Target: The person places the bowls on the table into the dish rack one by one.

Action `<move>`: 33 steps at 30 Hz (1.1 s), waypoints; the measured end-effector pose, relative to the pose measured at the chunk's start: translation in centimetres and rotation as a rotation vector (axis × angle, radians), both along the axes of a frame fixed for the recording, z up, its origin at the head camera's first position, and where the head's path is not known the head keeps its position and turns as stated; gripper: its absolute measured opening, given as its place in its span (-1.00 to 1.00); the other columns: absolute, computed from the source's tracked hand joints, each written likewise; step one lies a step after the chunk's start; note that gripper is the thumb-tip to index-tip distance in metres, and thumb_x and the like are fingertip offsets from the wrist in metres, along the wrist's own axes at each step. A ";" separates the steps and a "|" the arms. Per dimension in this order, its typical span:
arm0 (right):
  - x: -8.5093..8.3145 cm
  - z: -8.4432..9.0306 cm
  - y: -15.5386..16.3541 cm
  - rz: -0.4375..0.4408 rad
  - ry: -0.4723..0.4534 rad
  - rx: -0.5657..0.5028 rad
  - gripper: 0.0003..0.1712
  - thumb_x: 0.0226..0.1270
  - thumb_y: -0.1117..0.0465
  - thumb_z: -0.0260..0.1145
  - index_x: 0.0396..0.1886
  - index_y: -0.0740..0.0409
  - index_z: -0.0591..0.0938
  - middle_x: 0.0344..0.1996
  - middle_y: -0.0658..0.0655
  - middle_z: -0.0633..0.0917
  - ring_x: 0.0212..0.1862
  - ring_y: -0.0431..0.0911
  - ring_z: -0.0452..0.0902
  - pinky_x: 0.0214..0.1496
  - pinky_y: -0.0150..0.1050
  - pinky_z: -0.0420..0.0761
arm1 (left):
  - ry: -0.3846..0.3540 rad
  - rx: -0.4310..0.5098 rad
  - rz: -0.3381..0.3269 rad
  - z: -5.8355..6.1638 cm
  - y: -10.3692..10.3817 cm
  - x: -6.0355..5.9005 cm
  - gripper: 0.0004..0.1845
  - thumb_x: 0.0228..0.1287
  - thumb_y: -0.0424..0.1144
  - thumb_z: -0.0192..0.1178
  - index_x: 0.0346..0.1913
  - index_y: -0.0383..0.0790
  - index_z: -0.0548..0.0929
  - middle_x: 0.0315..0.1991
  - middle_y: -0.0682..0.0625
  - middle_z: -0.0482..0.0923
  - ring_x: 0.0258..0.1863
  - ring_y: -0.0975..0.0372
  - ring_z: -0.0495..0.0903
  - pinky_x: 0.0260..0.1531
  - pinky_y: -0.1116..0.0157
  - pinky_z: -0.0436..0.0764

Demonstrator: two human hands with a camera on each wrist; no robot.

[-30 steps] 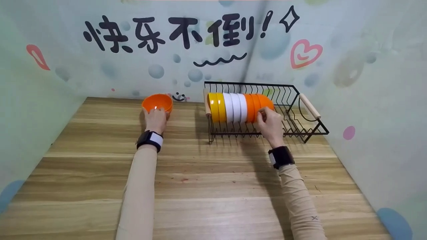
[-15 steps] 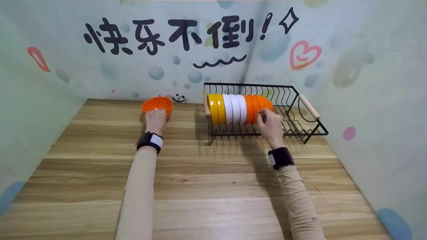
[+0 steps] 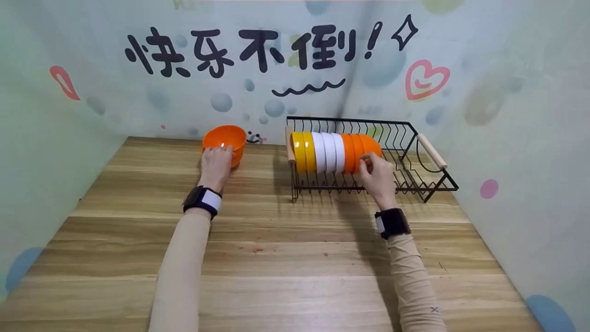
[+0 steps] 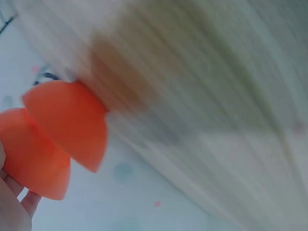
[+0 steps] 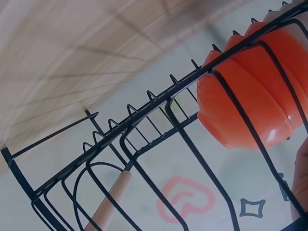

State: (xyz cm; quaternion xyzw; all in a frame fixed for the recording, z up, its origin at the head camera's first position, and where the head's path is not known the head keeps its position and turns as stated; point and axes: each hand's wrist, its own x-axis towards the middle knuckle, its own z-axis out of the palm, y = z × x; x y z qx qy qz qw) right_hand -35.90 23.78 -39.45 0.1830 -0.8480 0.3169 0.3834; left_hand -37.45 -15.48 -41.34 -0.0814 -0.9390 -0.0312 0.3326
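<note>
left hand (image 3: 215, 162) grips the near rim of an orange bowl (image 3: 225, 139) standing upright on the wooden table (image 3: 286, 258), close to the back wall; fingers curl at the rim, the far side hidden. right hand (image 3: 379, 173) pinches the outermost orange bowl in the rack (image 3: 367, 144), thumb and fingers on its edge. that bowl stands on edge at the right end of a row of yellow bowls (image 3: 304, 151), white bowls (image 3: 328, 151) and orange ones, all inside a black wire dish rack (image 3: 417, 177) with wooden handles.
</note>
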 end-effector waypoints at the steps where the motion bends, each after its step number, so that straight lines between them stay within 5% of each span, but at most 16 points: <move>1: 0.0 -0.1 0.0 0.002 0.003 -0.003 -0.87 0.25 0.39 0.17 -0.33 0.37 0.63 -0.46 0.31 0.72 -0.49 0.07 0.62 -0.41 -0.12 0.58 | 0.025 0.006 -0.017 0.1 0.0 0.2 -0.80 0.31 -0.27 0.06 -0.27 -0.37 0.58 -0.39 -0.27 0.68 -0.31 -0.11 0.66 -0.17 0.04 0.54; 6: 0.2 -0.2 0.2 -0.004 0.027 0.006 -0.88 0.25 0.38 0.18 -0.33 0.37 0.62 -0.50 0.29 0.71 -0.53 0.04 0.60 -0.45 -0.16 0.55 | 0.144 0.066 -0.080 0.3 0.8 1.5 -0.76 0.29 -0.23 0.12 -0.38 -0.39 0.58 -0.46 -0.26 0.67 -0.36 -0.10 0.66 -0.14 0.04 0.58; 13: 0.2 -0.4 0.5 -0.008 0.024 0.005 -0.89 0.23 0.38 0.20 -0.34 0.37 0.62 -0.50 0.27 0.71 -0.54 0.01 0.59 -0.47 -0.32 0.48 | 0.161 0.172 -0.076 0.8 3.1 3.5 -0.81 0.27 -0.27 0.15 -0.36 -0.37 0.62 -0.44 -0.24 0.68 -0.38 -0.09 0.66 -0.12 0.04 0.59; 21: 0.3 -0.3 0.4 0.019 0.011 -0.013 -0.88 0.24 0.39 0.19 -0.34 0.37 0.62 -0.50 0.28 0.71 -0.54 0.00 0.58 -0.46 -0.33 0.49 | 0.189 0.146 -0.103 2.3 5.5 5.1 -0.83 0.27 -0.29 0.13 -0.28 -0.33 0.66 -0.29 -0.18 0.73 -0.23 -0.01 0.69 0.10 0.06 0.54; 33: 1.3 0.6 -0.3 0.047 -0.229 -0.218 -0.80 0.30 0.24 0.22 -0.23 0.29 0.65 -0.45 0.28 0.72 -0.55 -0.30 0.50 -0.46 -0.48 0.50 | 0.251 0.058 -0.156 3.3 8.8 6.3 -0.86 0.23 -0.25 0.16 -0.33 -0.28 0.63 -0.28 -0.11 0.74 -0.23 0.05 0.69 0.13 0.10 0.52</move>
